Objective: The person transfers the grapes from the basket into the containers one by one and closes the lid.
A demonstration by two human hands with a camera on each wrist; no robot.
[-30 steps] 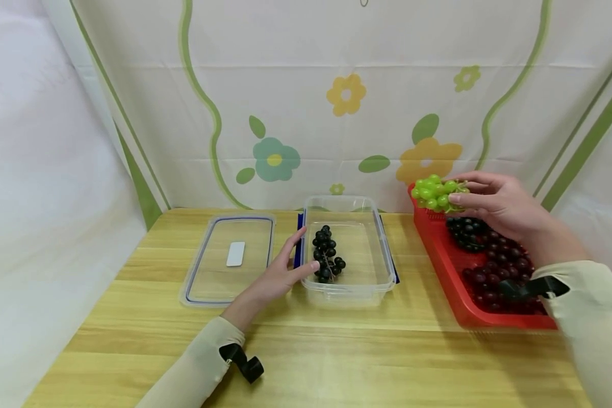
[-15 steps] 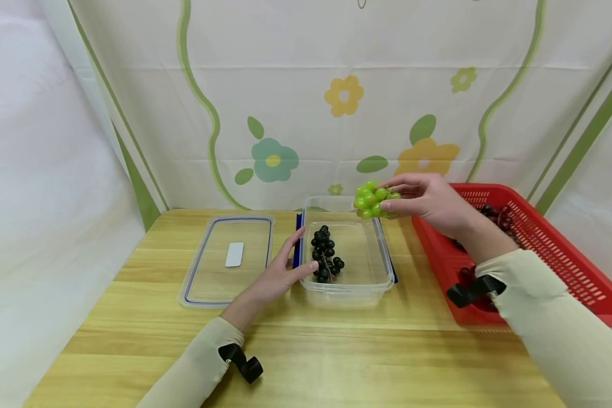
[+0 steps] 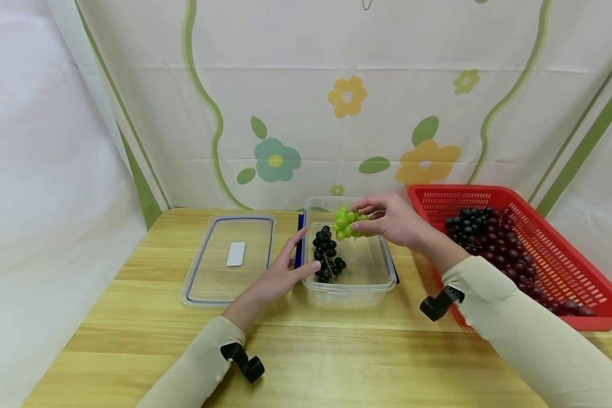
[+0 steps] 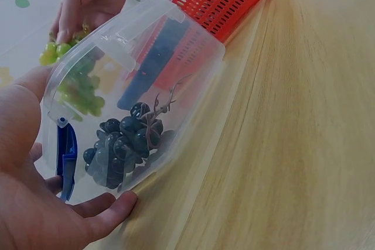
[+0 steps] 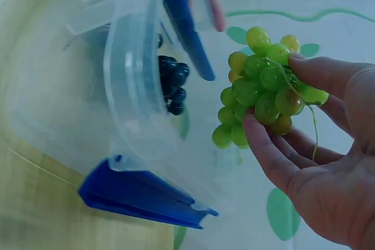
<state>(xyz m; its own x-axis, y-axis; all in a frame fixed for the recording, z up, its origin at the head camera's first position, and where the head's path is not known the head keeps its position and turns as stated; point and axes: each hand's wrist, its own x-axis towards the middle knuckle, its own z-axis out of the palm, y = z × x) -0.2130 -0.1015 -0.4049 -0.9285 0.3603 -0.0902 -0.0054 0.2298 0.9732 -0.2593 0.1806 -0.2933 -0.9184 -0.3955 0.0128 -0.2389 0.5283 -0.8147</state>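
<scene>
Right hand [image 3: 395, 222]: pinching a green grape bunch [image 3: 348, 222] between thumb and curled fingers, holding it over the far end of the clear plastic container [image 3: 382, 258], above the rim. The right wrist view is showing what the head view is not: the thin stem running across the fingertips [image 5: 304, 65] and the bunch hanging clear of the container wall, not touching it.

Left hand [image 3: 277, 277]: lying with straight, relaxed fingers against the container's left wall, gripping nothing. The left wrist view is showing the thumb resting along the container's lower edge, a detail too small to make out from the head.

Black grape bunch [image 3: 326, 254]: lying on the container floor toward its left side; the left wrist view is showing its brown stem sticking upward through the clear wall.

Blue latch flaps [image 5: 146, 197]: hanging from the container's sides, seen best at the right wrist.

Container lid [image 3: 229, 258]: lying flat on the wooden table [image 3: 336, 351], just left of the container, bearing a small white rectangle; any writing on it is too small to read.

Red basket [image 3: 556, 226]: standing to the right, holding dark grapes [image 3: 489, 238]; only the head view is showing its contents.

No brand or label can be read anywhere.
</scene>
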